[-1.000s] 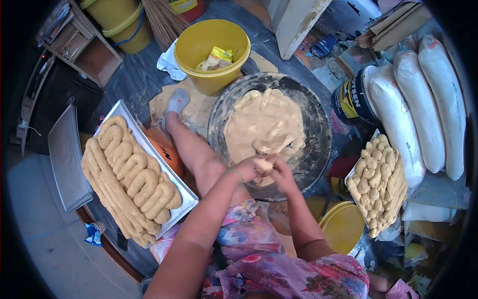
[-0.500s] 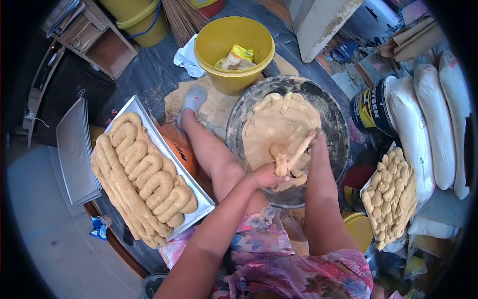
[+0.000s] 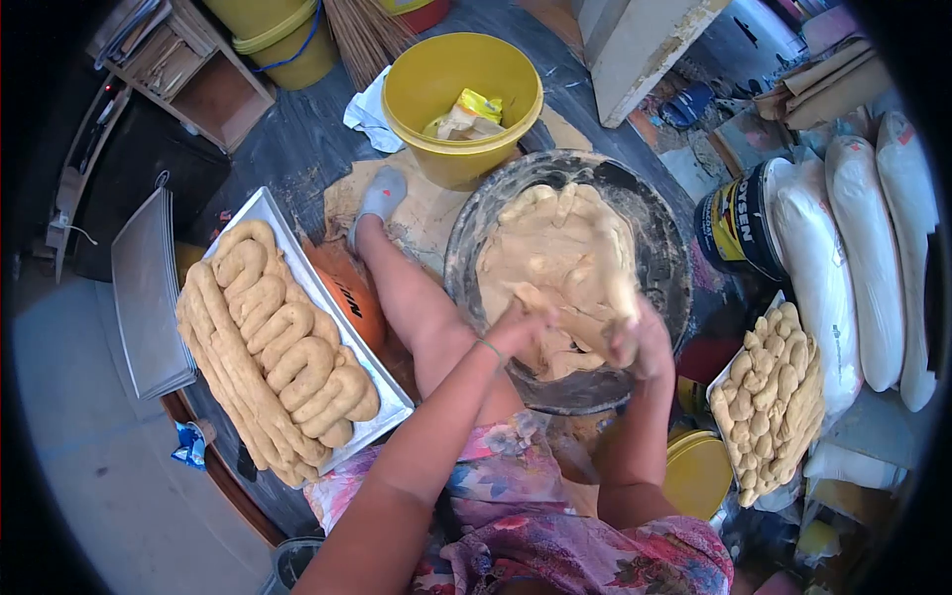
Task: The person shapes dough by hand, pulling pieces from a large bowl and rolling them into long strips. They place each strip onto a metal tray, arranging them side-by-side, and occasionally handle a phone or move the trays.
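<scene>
A wide black basin [image 3: 466,263] holds a large mass of pale, soft dough [image 3: 526,243]. My left hand [image 3: 521,329] is over the near left part of the dough, beside a raised flap of it; motion smears its fingers. At the near right side of the basin is my right hand [image 3: 645,342], blurred but closed around the lower end of a thick dough strip [image 3: 619,273]. That strip runs upward from the hand along the dough's right edge.
Left of my leg, a metal tray [image 3: 387,397] carries long and looped dough ropes [image 3: 288,347]. Another tray on the right bears small dough pieces [image 3: 769,397]. A yellow bucket [image 3: 461,149] with packets inside stands behind the basin. Filled white bags [image 3: 858,248] and a paint bucket [image 3: 739,218] stand at right.
My hands have moved apart: the left slightly left and up, the right down toward the basin's near rim. The dough strip that slanted between them now stretches upward from my right hand.
</scene>
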Motion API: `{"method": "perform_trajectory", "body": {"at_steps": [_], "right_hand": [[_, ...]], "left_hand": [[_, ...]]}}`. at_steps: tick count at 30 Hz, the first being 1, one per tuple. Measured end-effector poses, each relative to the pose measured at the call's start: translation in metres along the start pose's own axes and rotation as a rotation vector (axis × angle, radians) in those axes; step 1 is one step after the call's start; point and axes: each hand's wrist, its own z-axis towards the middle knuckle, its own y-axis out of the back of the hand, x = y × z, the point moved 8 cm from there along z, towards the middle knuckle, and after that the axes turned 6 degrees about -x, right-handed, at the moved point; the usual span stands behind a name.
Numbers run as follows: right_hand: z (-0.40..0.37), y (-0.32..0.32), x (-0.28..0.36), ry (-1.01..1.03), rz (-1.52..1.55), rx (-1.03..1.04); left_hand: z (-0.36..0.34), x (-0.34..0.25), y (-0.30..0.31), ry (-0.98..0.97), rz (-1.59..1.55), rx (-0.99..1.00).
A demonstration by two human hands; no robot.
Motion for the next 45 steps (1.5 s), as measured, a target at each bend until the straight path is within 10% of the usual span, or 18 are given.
{"method": "perform_trajectory", "body": {"at_steps": [3, 7, 10, 14, 19, 26, 29, 39, 42, 45], "right_hand": [[-0.008, -0.03, -0.032, -0.279, -0.407, 0.291], [0.032, -0.001, -0.163, 0.132, -1.276, 0.58], [0.078, 0.043, -0.193, -0.197, -1.331, 0.238], [0.149, 0.082, -0.159, 0.147, -0.959, -0.522], [0.179, 0.036, -0.115, 0.128, -1.6, -0.745], [0.221, 0.082, -0.118, 0.313, -1.17, -0.328], [0.187, 0.125, -0.084, 0.084, -1.195, -0.837], [0.241, 0.072, -0.123, 0.043, -1.318, -0.871], [0.247, 0.057, -0.128, 0.37, -0.893, -0.773], [0.217, 0.04, -0.128, 0.242, -0.28, -0.513]], "left_hand": [[0.019, 0.03, 0.031, 0.075, 0.069, -0.232], [0.018, 0.046, 0.03, 0.149, 0.211, -0.147], [0.005, 0.031, 0.028, 0.132, 0.233, -0.181], [0.01, 0.036, 0.027, 0.091, 0.266, -0.182], [0.023, 0.047, 0.029, 0.045, 0.35, -0.102], [0.025, 0.032, 0.019, -0.055, 0.33, -0.085], [0.034, 0.041, 0.019, -0.071, 0.293, -0.089], [0.026, 0.027, 0.024, -0.069, 0.306, -0.142], [0.031, 0.04, 0.027, -0.063, 0.242, -0.164], [0.024, 0.034, 0.024, 0.045, 0.062, -0.184]]}}
